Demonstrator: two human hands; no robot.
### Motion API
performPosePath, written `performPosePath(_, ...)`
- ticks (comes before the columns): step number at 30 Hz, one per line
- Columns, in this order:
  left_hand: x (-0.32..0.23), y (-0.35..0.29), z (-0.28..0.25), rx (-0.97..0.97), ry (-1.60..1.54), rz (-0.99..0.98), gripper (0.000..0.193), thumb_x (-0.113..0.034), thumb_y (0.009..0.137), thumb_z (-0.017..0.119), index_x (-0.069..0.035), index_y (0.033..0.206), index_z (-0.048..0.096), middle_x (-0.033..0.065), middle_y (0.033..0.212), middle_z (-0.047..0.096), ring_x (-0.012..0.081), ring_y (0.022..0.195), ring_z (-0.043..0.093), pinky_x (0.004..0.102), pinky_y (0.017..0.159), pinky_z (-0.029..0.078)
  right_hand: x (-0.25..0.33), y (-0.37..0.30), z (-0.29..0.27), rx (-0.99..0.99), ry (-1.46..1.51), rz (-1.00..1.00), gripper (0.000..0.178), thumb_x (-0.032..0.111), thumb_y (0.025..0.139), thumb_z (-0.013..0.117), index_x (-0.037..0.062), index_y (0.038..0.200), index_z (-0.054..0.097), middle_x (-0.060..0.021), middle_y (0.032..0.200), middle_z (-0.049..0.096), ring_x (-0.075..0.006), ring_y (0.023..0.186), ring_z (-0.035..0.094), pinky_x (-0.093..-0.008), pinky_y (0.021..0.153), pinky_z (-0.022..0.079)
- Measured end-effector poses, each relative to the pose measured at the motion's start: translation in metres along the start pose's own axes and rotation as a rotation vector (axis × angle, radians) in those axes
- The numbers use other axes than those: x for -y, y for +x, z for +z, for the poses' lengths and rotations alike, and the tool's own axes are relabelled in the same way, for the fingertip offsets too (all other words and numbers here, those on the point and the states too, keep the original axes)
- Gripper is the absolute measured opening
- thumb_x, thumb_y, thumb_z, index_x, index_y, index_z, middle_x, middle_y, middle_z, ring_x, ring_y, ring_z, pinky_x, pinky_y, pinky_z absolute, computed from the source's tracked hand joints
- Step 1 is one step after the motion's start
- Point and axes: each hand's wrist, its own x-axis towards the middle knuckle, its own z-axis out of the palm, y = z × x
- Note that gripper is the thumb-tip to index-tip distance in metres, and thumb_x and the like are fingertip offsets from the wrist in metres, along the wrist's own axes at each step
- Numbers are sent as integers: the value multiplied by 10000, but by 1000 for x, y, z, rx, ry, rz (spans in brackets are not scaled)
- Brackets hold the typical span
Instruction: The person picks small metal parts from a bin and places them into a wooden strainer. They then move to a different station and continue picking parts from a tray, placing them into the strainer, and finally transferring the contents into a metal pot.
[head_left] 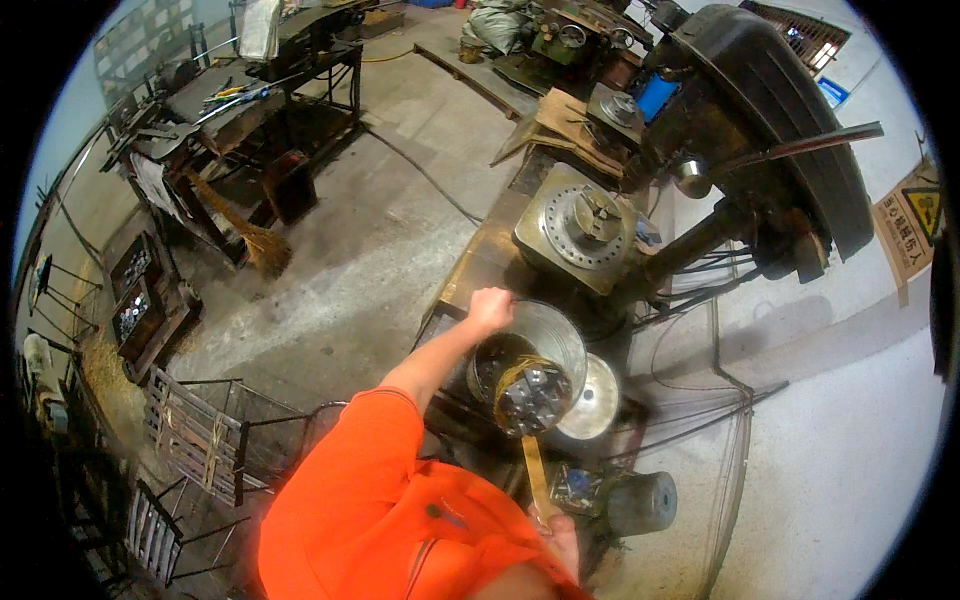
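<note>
My left hand [492, 308] is closed on the rim of a round metal bucket [560, 325] that stands beside the machine bench. Low in the picture, my right hand [562, 540] grips the flat yellowish handle of a round strainer [535, 470]. The strainer's bowl sits over the near side of the bucket and overlaps its opening. A heap of small grey metal parts [535, 398] fills the bowl. What lies deeper in the bucket is mostly hidden. A pale round lid or dish [600, 398] rests just right of the bucket.
Beyond the bucket, a drill press [790, 100] rises over a round chuck plate [585, 225]. A dark cylindrical container [642, 503] stands near my right hand. To the left are a slatted metal rack [200, 440], a broom [265, 248] and a cluttered workbench [225, 125].
</note>
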Motion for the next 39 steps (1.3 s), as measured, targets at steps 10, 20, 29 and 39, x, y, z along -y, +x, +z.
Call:
performPosePath(10, -3, -1, -6, -11, -4, 12, 267, -302, 723, 567, -53, 637, 616, 173, 623, 583, 349, 608, 578, 454, 547, 451, -2, 4, -11, 51, -4, -14, 501, 248, 685, 676, 10, 1045, 421, -43, 626, 433, -106, 396, 378, -253, 362, 376)
performPosePath(20, -9, -3, -14, 43, -16, -20, 173, -219, 700, 563, -66, 701, 644, 172, 692, 609, 336, 680, 601, 432, 619, 475, -2, 5, -12, 59, -4, -36, 542, 234, 691, 667, -1, 1102, 402, -43, 629, 422, -105, 403, 372, -252, 360, 353)
performPosePath(29, -10, -3, -13, 37, -3, -12, 178, -231, 702, 561, -75, 700, 646, 168, 672, 603, 332, 653, 599, 434, 600, 477, -5, 3, -13, 65, -18, -93, 581, 222, 696, 659, -10, 1153, 385, -43, 631, 413, -105, 409, 367, -252, 358, 332)
performPosePath(39, -3, -1, -7, 10, -16, 4, 221, -273, 710, 582, -61, 668, 624, 171, 650, 592, 348, 635, 586, 448, 562, 464, 14, 6, 47, 348, 257, -21, 610, 219, 784, 628, -4, 1258, 316, -23, 735, 385, -94, 552, 393, -239, 484, 370)
